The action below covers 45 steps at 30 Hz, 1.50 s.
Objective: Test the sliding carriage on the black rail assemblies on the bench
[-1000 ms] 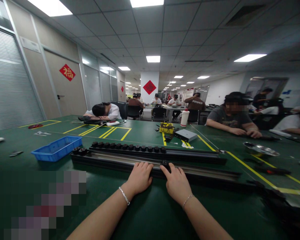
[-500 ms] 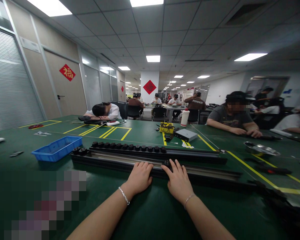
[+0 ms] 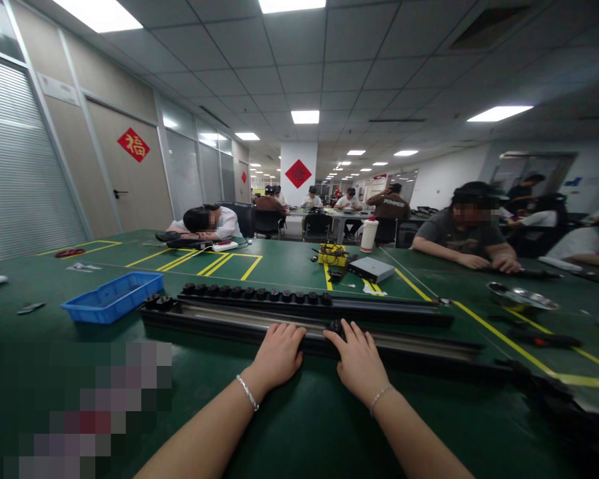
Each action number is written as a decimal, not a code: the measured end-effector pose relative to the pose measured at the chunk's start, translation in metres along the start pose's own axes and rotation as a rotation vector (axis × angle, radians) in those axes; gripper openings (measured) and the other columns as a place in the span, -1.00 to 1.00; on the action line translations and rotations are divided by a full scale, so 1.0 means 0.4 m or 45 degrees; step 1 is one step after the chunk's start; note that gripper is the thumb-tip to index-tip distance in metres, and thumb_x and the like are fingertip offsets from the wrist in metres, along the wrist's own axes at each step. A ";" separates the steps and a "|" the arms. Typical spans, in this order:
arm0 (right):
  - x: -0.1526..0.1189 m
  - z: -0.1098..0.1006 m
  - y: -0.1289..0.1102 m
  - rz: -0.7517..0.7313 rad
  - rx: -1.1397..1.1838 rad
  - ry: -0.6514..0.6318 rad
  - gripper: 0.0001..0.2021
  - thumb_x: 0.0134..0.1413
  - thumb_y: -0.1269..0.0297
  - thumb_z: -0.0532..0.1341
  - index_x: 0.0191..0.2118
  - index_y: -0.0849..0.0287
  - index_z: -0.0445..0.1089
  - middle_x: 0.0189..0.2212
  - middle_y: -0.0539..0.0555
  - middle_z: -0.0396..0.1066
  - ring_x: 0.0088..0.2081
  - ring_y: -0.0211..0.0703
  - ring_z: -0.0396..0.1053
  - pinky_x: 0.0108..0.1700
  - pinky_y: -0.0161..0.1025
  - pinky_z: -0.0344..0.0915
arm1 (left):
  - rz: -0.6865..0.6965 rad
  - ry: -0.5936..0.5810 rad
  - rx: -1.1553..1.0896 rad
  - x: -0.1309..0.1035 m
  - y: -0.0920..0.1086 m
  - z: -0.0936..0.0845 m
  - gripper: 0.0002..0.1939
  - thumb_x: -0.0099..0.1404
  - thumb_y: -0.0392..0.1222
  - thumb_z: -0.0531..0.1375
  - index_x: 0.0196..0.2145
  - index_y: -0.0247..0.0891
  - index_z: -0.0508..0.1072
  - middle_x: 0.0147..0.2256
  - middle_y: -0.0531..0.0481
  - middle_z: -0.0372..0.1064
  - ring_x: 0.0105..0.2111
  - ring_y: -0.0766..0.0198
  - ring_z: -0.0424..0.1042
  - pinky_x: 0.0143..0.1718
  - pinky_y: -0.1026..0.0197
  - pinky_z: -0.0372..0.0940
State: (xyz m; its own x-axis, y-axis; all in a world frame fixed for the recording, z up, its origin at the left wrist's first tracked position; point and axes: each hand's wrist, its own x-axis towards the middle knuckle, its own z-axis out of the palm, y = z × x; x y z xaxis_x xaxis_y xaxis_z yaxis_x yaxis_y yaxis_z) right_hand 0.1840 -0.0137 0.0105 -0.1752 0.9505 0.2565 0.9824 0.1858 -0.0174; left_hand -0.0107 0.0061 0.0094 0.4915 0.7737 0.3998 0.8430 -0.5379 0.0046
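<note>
In front of me lies a long black channel rail [image 3: 214,326] with a pale metallic inner track, running left to right. My left hand [image 3: 279,352] is closed over the rail's near edge, fingers on top and thumb on the near side. My right hand [image 3: 358,352] has its thumb and index finger around a small black round part [image 3: 335,325] in the channel; the fingers partly hide it. Two similar black parts [image 3: 158,301] sit at the rail's left end. Just behind, a second black rail [image 3: 389,309] carries a row of several such parts [image 3: 262,293].
A blue plastic tray [image 3: 112,299] stands left of the rails. Beyond them are a grey box [image 3: 372,269], a yellow holder with cables [image 3: 332,254] and a white cup [image 3: 369,235]. Metal bowls [image 3: 522,297] lie right, near a person [image 3: 472,229]. Another person [image 3: 214,221] leans on the table's far side.
My right hand has shifted slightly to the right, and the small black part with it. My left hand keeps its place on the rail.
</note>
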 end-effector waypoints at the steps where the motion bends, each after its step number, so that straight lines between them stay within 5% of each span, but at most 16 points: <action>1: 0.000 -0.002 0.000 0.009 -0.003 -0.012 -0.34 -0.13 0.53 0.06 0.16 -0.10 0.18 0.26 0.15 -0.03 0.25 0.08 -0.12 0.16 0.08 -0.18 | 0.007 0.015 -0.009 0.000 -0.001 0.003 -0.60 0.18 -0.21 0.10 0.00 -0.17 0.26 -0.12 -0.05 0.33 -0.11 0.13 0.26 -0.02 0.05 0.08; 8: 0.000 -0.013 0.010 0.024 0.010 -0.023 -0.39 -0.11 0.52 0.06 0.12 -0.05 0.23 0.23 0.17 0.02 0.24 0.04 -0.08 0.17 0.10 -0.17 | -0.058 0.207 -0.029 -0.005 -0.015 0.028 -0.44 0.12 -0.33 0.09 0.11 -0.19 0.20 0.11 -0.10 0.16 0.16 0.10 0.03 0.14 0.03 -0.01; 12: -0.004 -0.012 0.009 0.049 0.041 0.096 -0.47 -0.12 0.45 0.12 0.05 -0.06 0.31 0.28 0.11 -0.11 0.28 0.11 -0.25 0.16 0.09 -0.13 | -0.081 0.219 0.007 -0.005 -0.020 0.036 -0.39 0.15 -0.26 0.08 0.18 -0.17 0.11 0.25 -0.06 -0.06 0.25 0.07 -0.17 0.21 -0.06 -0.15; 17: -0.010 -0.014 0.000 -0.029 0.055 0.260 -0.63 -0.02 0.29 0.11 -0.04 0.01 0.39 0.32 0.05 -0.24 0.29 0.08 -0.34 0.17 0.08 -0.11 | -0.099 0.141 0.001 -0.005 -0.022 0.034 -0.42 0.18 -0.20 0.08 0.17 -0.14 0.13 0.21 -0.05 0.07 0.21 0.09 -0.02 0.23 -0.07 -0.20; 29: -0.001 -0.014 0.007 -0.075 0.093 0.226 -0.60 0.19 0.15 -0.08 -0.03 0.17 0.37 0.16 0.12 0.17 0.18 -0.04 0.03 0.13 -0.07 0.03 | -0.105 0.128 -0.006 -0.006 -0.021 0.031 -0.50 0.18 -0.19 0.10 0.11 -0.11 0.23 0.19 -0.05 0.10 0.19 0.09 0.03 0.22 -0.07 -0.16; 38: -0.003 -0.004 0.013 0.063 0.122 0.268 -0.63 0.14 0.16 0.00 -0.02 0.06 0.41 0.26 0.09 -0.06 0.25 0.06 -0.12 0.16 -0.04 0.00 | -0.108 0.118 -0.014 -0.004 -0.019 0.027 -0.50 0.18 -0.18 0.10 0.10 -0.11 0.22 0.20 -0.04 0.09 0.20 0.10 0.01 0.22 -0.06 -0.15; 45: -0.007 -0.020 0.002 0.189 0.024 0.224 -0.59 0.15 0.07 -0.03 0.00 0.01 0.40 0.03 0.22 0.26 0.15 0.10 0.06 0.10 0.00 0.05 | -0.113 0.116 -0.015 -0.005 -0.018 0.025 -0.51 0.18 -0.18 0.10 0.10 -0.11 0.23 0.19 -0.05 0.10 0.20 0.10 0.01 0.21 -0.05 -0.14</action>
State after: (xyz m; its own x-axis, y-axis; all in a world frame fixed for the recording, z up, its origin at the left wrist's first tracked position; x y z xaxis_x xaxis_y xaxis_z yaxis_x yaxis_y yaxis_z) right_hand 0.1859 -0.0183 0.0173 -0.0137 0.9100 0.4144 0.9950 0.0535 -0.0847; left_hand -0.0155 0.0120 -0.0005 0.3929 0.7848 0.4793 0.8792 -0.4733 0.0542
